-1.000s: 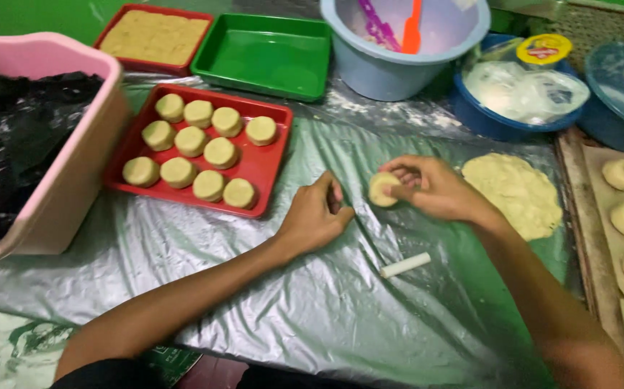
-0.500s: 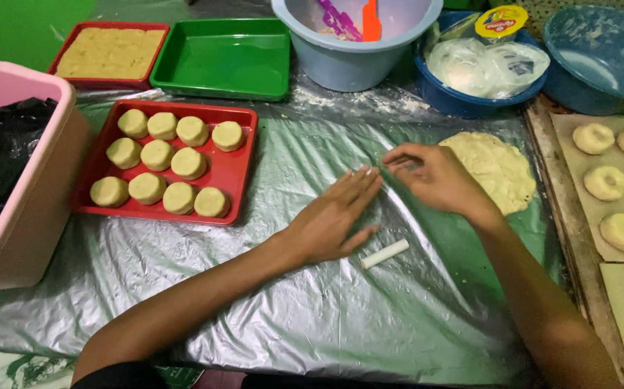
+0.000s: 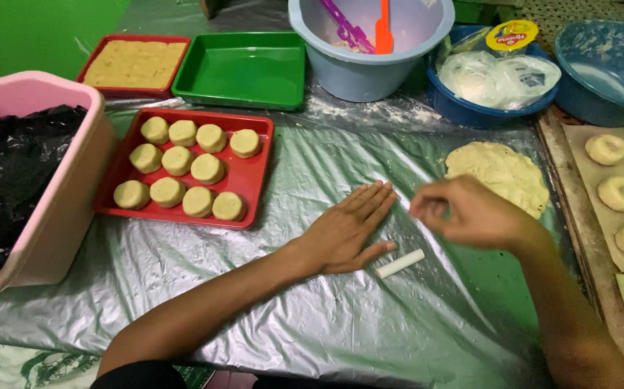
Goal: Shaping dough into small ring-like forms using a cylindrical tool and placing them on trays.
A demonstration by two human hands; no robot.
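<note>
My left hand (image 3: 344, 234) lies flat, palm down, on the silvery plastic sheet (image 3: 312, 324), fingers straight and close together. Nothing shows under it. A small white stick (image 3: 400, 264) lies just beside its thumb. My right hand (image 3: 470, 212) hovers to the right, blurred, its fingers curled and pinched; I cannot tell whether they hold anything. Just behind the right hand a flat disc of pale dough (image 3: 499, 171) rests on the sheet. A red tray (image 3: 250, 181) with several round dough pieces (image 3: 177, 160) sits to the left of my left hand.
A pink tub (image 3: 60, 216) lined with black plastic stands at the left. Behind are a red tray of crumbly filling (image 3: 135, 63), a green tray (image 3: 243, 68), a grey bowl (image 3: 369, 72) with utensils and two blue bowls (image 3: 470, 112) (image 3: 607, 61). Ring-shaped dough pieces (image 3: 620, 193) lie on paper at the right.
The small dough piece held between both hands a second ago is out of sight. My left hand has flattened onto the sheet, and my right hand has drawn away to the right.
</note>
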